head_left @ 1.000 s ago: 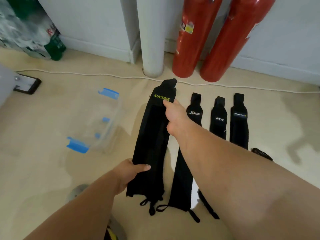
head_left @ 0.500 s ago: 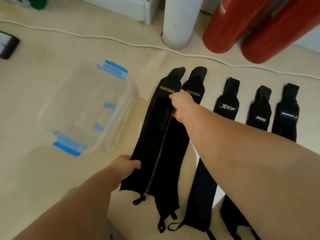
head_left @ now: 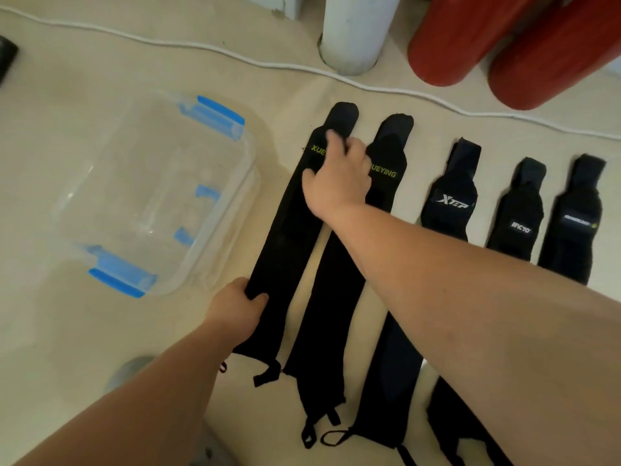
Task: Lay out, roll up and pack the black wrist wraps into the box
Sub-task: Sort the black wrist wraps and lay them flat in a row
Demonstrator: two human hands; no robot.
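Several black wrist wraps lie side by side lengthwise on the beige floor. The leftmost wrap (head_left: pixel 289 237) carries green XUEYING lettering, and a matching second wrap (head_left: pixel 339 297) lies just right of it. My left hand (head_left: pixel 238 311) grips the leftmost wrap's left edge near its lower end, thumb on top. My right hand (head_left: pixel 336 176) rests on its upper end with loose fingers, covering part of the lettering. My right forearm crosses over the lower parts of the wraps further right, including the XTEP wrap (head_left: pixel 448 196). A clear plastic box (head_left: pixel 250 153) with blue clips stands open to the left.
A white cable (head_left: pixel 235 58) runs across the floor behind the wraps. Beyond it stand a white pipe (head_left: pixel 353 35) and two red cylinders (head_left: pixel 463 38). A dark object (head_left: pixel 6 58) lies at the left edge, and a grey round thing (head_left: pixel 131 368) sits by my left forearm.
The leftmost wrap has come down flat beside the second one. My right hand went from pinching its top to resting on it. The view has tilted further down.
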